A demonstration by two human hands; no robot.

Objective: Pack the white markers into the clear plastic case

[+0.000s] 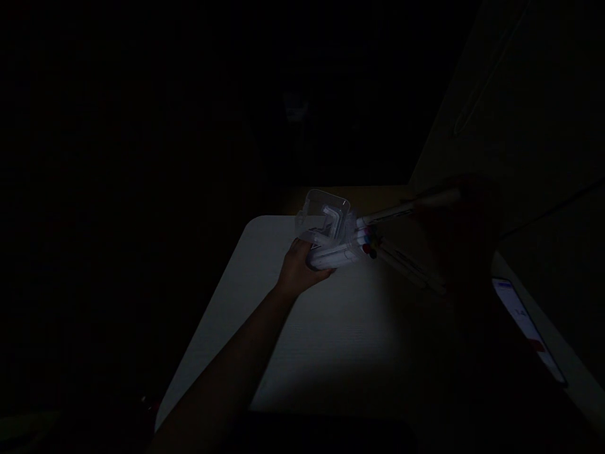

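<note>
No lettering is legible, phone (527,328) included.

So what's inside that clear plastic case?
White pens show through the clear plastic case, with coloured ends at its right side. The left grip covers part of its left end, hiding what lies there; it's too dark to count the pens.

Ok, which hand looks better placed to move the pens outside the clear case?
Probably the right hand: though deep in shadow, it seems to hold those pens. The left hand grips the clear case.
</note>
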